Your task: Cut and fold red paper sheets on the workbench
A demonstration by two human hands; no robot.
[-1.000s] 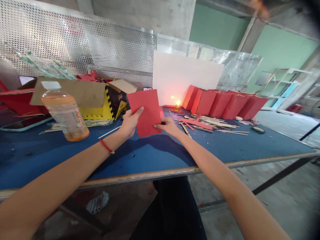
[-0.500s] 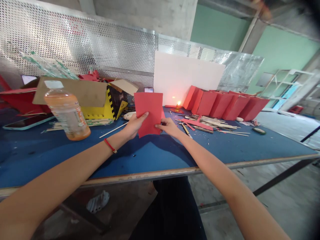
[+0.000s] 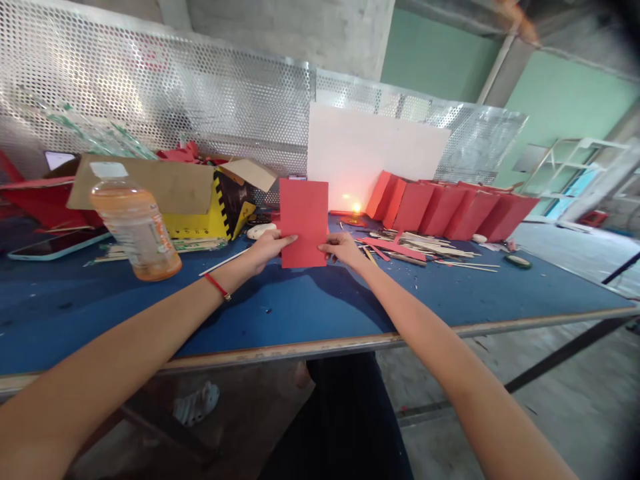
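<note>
Upright in front of me stands a flat red card piece [image 3: 305, 223], its broad face toward me and its lower edge just above or on the blue table [image 3: 310, 313]; I cannot tell which. My left hand [image 3: 267, 250] pinches its left edge, thumb on the front and fingers behind. On the right edge, the thumb and fingertips of my right hand [image 3: 344, 249] grip it low down. Whatever lies behind the card is hidden. A small lit flame [image 3: 357, 208] burns beyond my right hand. Thin wooden sticks [image 3: 435, 245] and red card strips [image 3: 395, 247] lie to its right.
Several folded red card boxes [image 3: 445, 210] stand in a row at the back right, before a white board [image 3: 365, 147]. To the left are a tilted-looking drink bottle [image 3: 134, 230], a phone [image 3: 59, 245] and an open yellow carton [image 3: 193, 225]. A perforated metal screen [image 3: 240, 100] runs behind.
The red card piece has turned to face me more squarely and shifted slightly right. My left thumb now lies nearer its left edge. The right hand has moved slightly right.
</note>
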